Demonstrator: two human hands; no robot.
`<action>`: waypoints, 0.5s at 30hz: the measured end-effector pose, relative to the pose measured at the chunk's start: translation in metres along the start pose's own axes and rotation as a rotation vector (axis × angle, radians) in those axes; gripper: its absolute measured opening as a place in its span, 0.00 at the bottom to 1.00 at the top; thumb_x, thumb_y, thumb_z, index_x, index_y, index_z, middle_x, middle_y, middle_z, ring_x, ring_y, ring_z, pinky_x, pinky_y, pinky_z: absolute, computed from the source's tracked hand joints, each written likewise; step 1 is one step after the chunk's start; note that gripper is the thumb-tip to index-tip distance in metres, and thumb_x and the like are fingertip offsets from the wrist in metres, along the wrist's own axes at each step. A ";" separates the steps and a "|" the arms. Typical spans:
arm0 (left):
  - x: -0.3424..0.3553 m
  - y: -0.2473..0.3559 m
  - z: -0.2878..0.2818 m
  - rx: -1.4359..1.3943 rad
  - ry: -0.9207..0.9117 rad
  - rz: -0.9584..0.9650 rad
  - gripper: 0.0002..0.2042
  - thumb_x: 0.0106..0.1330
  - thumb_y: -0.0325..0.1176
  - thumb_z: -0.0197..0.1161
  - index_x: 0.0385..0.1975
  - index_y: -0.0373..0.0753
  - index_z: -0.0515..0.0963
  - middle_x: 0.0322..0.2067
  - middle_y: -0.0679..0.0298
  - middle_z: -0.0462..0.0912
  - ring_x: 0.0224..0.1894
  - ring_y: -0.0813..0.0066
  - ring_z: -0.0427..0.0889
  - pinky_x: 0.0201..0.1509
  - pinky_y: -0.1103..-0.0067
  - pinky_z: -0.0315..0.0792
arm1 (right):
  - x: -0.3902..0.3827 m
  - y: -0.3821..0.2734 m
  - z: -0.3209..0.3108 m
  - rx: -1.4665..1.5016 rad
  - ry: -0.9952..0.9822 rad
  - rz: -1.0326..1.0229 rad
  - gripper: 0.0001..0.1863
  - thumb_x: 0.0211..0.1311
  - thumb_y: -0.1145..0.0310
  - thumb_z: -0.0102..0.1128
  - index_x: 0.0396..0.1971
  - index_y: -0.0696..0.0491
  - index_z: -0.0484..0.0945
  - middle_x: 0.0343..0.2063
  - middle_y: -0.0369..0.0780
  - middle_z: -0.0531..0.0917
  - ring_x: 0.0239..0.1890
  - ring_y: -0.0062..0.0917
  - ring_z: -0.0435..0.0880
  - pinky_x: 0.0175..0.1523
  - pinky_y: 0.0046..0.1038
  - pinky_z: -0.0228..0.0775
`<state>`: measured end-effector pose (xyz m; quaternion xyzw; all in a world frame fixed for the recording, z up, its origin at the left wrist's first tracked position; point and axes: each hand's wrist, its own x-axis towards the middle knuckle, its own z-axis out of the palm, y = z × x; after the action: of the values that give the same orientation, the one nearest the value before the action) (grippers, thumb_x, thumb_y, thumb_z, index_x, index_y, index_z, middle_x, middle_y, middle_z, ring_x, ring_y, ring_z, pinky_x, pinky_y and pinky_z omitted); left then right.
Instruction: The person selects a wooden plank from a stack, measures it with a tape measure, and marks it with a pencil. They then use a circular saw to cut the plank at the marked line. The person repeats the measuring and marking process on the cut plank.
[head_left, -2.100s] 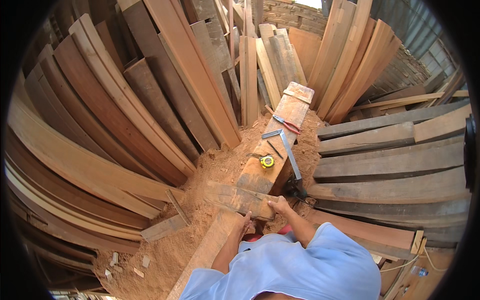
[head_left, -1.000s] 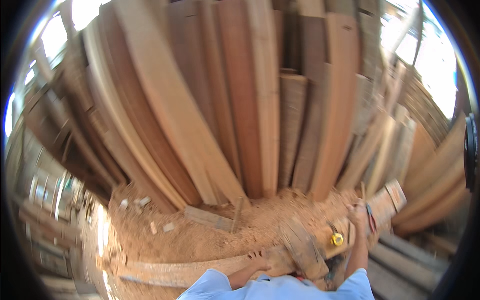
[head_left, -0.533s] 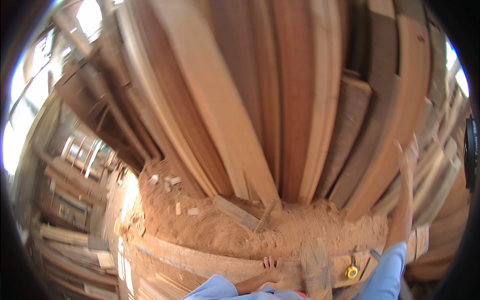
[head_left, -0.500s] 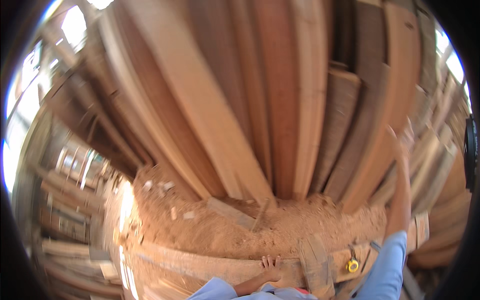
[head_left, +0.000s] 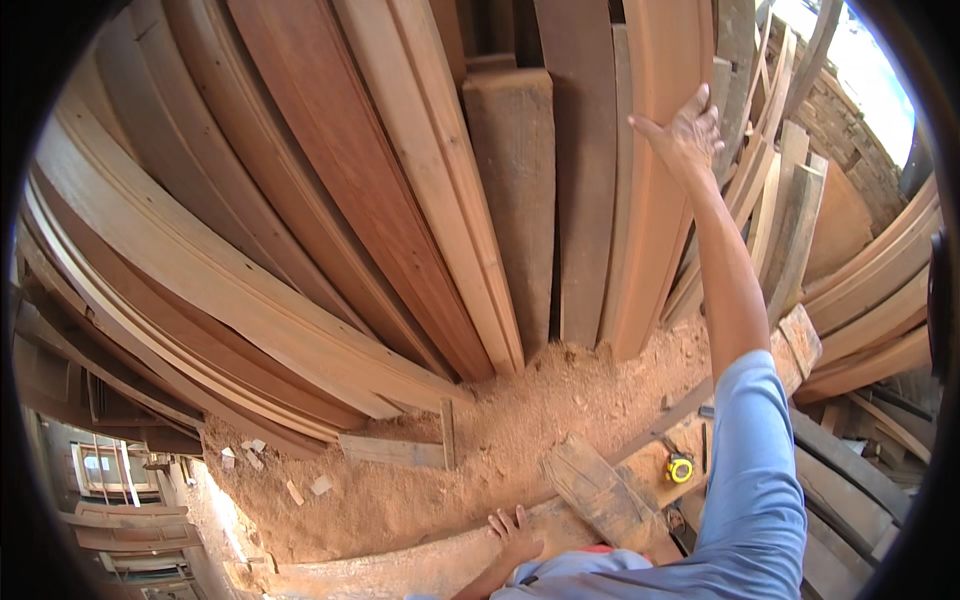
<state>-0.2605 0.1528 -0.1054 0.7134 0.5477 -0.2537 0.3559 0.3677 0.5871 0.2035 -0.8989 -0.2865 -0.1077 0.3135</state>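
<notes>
My right arm in a blue sleeve reaches far up and forward. At its end my right hand lies against the right part of a tall, light brown wooden board, with thumb and fingers spread apart. The board leans in a row of upright planks. Low in the picture, my left hand rests with fingers apart on the edge of a long, pale wooden beam. It holds nothing. Between my arms a rough wooden block lies across the beam, and a yellow tape measure sits to its right.
A reddish plank and a short, dusty dark board lean to the left of my right hand. Sawdust covers the ground at their feet, with a small wood offcut on it. More timber is stacked at the right.
The view has swung to the right, so the planks and both hands sit further left or tilted in it. My right hand stays at the light brown board. Its blur has gone.
</notes>
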 end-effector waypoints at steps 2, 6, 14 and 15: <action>0.005 -0.001 -0.003 0.011 0.007 0.010 0.59 0.52 0.54 0.71 0.79 0.39 0.40 0.72 0.21 0.29 0.72 0.10 0.25 0.66 0.24 0.35 | 0.001 -0.002 0.005 0.033 0.041 0.037 0.72 0.46 0.35 0.75 0.79 0.53 0.36 0.72 0.66 0.50 0.74 0.64 0.53 0.75 0.61 0.45; 0.006 -0.003 -0.006 -0.035 -0.042 -0.015 0.59 0.53 0.57 0.71 0.79 0.40 0.41 0.72 0.21 0.29 0.72 0.10 0.23 0.65 0.23 0.34 | -0.004 -0.017 -0.002 0.021 -0.037 0.096 0.70 0.48 0.37 0.73 0.79 0.52 0.36 0.71 0.64 0.51 0.75 0.61 0.53 0.76 0.58 0.45; 0.085 -0.029 -0.096 0.157 -0.488 0.189 0.30 0.66 0.56 0.59 0.61 0.39 0.78 0.60 0.43 0.78 0.65 0.44 0.76 0.67 0.56 0.70 | -0.041 -0.019 -0.029 0.084 0.114 0.083 0.68 0.48 0.43 0.76 0.78 0.54 0.38 0.70 0.64 0.52 0.73 0.60 0.54 0.75 0.58 0.45; 0.088 0.026 -0.160 0.244 -0.430 0.141 0.26 0.69 0.54 0.56 0.54 0.38 0.82 0.56 0.46 0.82 0.62 0.48 0.79 0.65 0.58 0.72 | -0.048 -0.013 -0.040 0.076 0.138 0.080 0.68 0.48 0.44 0.76 0.78 0.54 0.39 0.70 0.64 0.52 0.73 0.61 0.54 0.75 0.58 0.45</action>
<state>-0.2165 0.3278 -0.0665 0.7172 0.3739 -0.4380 0.3924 0.3210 0.5490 0.2232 -0.8875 -0.2318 -0.1459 0.3705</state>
